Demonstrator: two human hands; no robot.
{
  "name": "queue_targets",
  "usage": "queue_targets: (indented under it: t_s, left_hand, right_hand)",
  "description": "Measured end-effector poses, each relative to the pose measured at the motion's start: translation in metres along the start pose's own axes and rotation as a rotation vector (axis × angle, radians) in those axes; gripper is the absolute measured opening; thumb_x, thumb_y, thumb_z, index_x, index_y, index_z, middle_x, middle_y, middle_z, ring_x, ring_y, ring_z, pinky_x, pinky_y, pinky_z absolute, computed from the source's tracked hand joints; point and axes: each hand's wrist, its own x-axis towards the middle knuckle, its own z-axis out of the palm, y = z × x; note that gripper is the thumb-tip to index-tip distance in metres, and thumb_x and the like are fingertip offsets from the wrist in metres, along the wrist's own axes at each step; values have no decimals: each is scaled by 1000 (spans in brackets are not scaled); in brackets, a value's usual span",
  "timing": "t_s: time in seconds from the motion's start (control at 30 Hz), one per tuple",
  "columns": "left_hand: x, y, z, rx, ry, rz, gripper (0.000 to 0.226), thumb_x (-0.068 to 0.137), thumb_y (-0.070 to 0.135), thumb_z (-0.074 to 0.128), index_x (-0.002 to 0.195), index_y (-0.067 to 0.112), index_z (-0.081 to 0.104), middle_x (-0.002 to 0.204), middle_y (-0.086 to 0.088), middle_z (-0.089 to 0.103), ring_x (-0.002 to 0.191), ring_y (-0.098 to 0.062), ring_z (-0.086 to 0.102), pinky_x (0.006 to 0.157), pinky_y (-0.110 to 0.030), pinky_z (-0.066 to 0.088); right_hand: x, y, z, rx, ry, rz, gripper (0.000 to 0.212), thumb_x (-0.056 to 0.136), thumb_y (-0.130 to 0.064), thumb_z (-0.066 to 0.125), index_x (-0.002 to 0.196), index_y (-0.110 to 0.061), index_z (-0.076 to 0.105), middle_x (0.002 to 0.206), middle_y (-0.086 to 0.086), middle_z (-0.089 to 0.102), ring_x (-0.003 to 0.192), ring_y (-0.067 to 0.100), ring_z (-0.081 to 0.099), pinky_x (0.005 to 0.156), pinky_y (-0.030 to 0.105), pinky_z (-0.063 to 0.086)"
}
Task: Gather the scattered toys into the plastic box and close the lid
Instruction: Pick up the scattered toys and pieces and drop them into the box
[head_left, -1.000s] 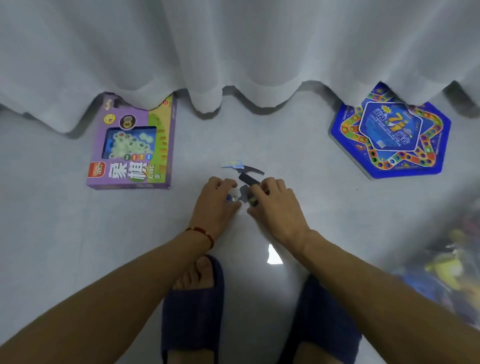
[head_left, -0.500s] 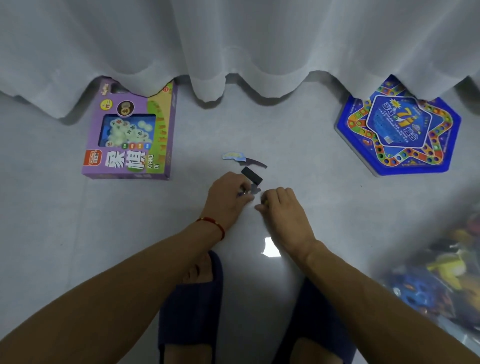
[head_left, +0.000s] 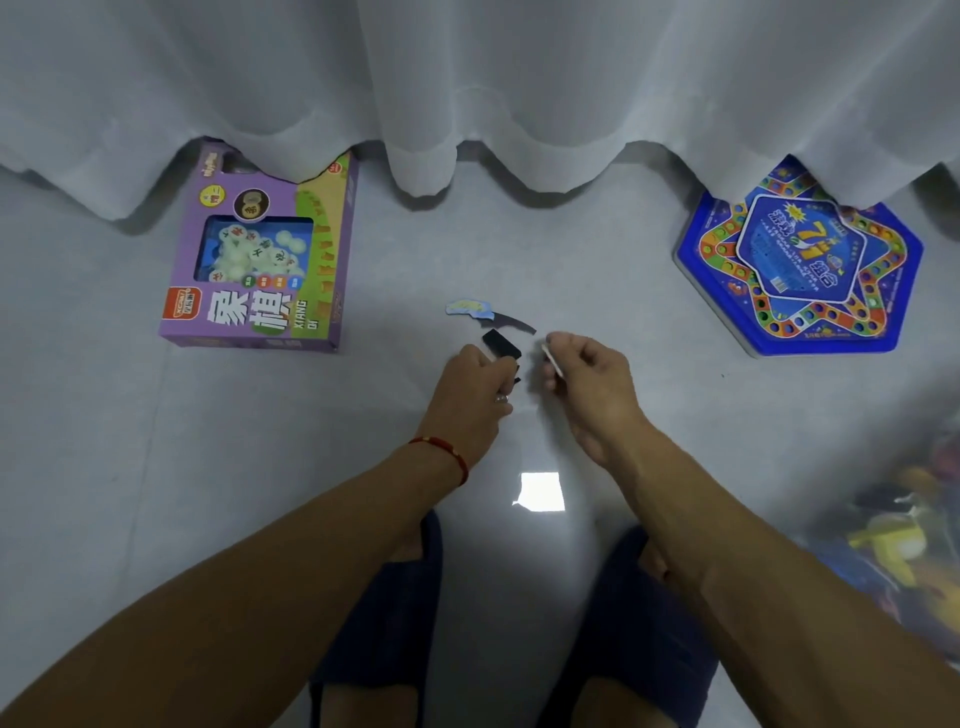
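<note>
Small flat toy pieces lie on the grey floor in front of me: a blue-and-yellow cutout (head_left: 469, 307), a thin dark curved piece (head_left: 515, 321) and a black block (head_left: 500, 343). My left hand (head_left: 475, 395) rests beside the black block, its fingers curled around small dark pieces. My right hand (head_left: 592, 387) is lifted a little and pinches a thin white-edged flat piece (head_left: 552, 361) between thumb and fingers. The clear plastic box (head_left: 904, 551), blurred and holding colourful toys, sits at the right edge.
A purple chess-game box (head_left: 260, 260) lies at the back left. A blue star-shaped board game (head_left: 800, 265) lies at the back right, partly under a white curtain (head_left: 467, 78). My feet in dark slippers (head_left: 384, 623) are below my arms.
My right hand has lifted off the floor with a thin flat piece pinched in it. My left hand has shifted slightly toward the black block and curled around small pieces.
</note>
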Motion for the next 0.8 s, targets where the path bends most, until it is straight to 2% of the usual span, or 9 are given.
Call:
queue_targets:
  t_s: [0.1, 0.17, 0.27, 0.43, 0.5, 0.57, 0.63, 0.7, 0.8]
  left_hand:
    - [-1, -10, -4, -65, -20, -17, 22, 74, 8, 80, 78, 12, 58, 81, -4, 55, 73, -17, 49, 61, -21, 33]
    - [-4, -16, -10, -180, 9, -77, 21, 73, 12, 81, 77, 13, 60, 80, -2, 62, 72, -16, 56, 63, -21, 40]
    - [-11, -21, -23, -517, 65, -284, 17, 77, 12, 80, 81, 8, 64, 80, -4, 68, 66, -16, 66, 65, -23, 55]
    - [-15, -30, -52, -1260, 58, -570, 4, 88, 3, 66, 89, 4, 62, 85, -12, 70, 68, -19, 65, 68, -25, 56]
    - [-14, -32, -57, -1365, 58, -594, 4, 91, 1, 60, 89, 5, 60, 88, -14, 67, 67, -18, 66, 67, -23, 56]
    - [-11, -33, -57, -1407, 71, -610, 5, 93, 1, 57, 90, 5, 58, 91, -16, 65, 69, -18, 67, 68, -23, 56]
    - [-9, -33, -56, -1471, 76, -635, 4, 94, 1, 55, 92, 4, 56, 97, -18, 64, 76, -20, 69, 72, -23, 58]
    - [-7, -32, -57, -1538, 59, -648, 4, 97, 4, 51, 95, 5, 54, 100, -19, 62, 79, -21, 71, 74, -23, 58]
    - [-6, -33, -57, -1608, 29, -643, 5, 98, 5, 49, 97, 6, 53, 96, -16, 62, 77, -20, 71, 68, -20, 57]
  right_hand:
    - [8, -18, 6, 449, -90, 253, 17, 94, -4, 59, 107, 3, 69, 82, 11, 65, 64, 15, 59, 67, 22, 55]
    - [13, -22, 10, 474, -122, 267, 15, 91, -6, 58, 97, 1, 69, 82, 12, 64, 64, 18, 60, 63, 24, 54]
    - [18, -22, 18, 153, -162, 88, 15, 90, -16, 65, 87, -3, 71, 84, 11, 63, 65, 17, 56, 59, 28, 48]
    - [32, -10, 27, -870, -100, -585, 20, 97, -15, 54, 95, -13, 73, 84, -3, 63, 75, 12, 54, 68, 24, 42]
    - [34, -1, 34, -1029, -122, -660, 17, 98, -18, 50, 93, -13, 65, 85, 1, 52, 75, 16, 48, 66, 30, 36]
    - [35, 13, 39, -1128, -158, -706, 17, 98, -19, 51, 107, -9, 61, 95, 3, 47, 78, 15, 46, 68, 28, 38]
    - [36, 26, 39, -1258, -173, -829, 16, 96, -11, 57, 108, -2, 59, 102, 11, 50, 80, 22, 50, 69, 30, 42]
    - [34, 33, 37, -1348, -127, -947, 18, 85, 4, 65, 102, 1, 61, 97, 16, 55, 74, 28, 53, 63, 32, 42]
    - [37, 35, 37, -1423, -79, -989, 26, 81, 10, 66, 104, 0, 61, 92, 16, 56, 72, 26, 52, 60, 34, 49]
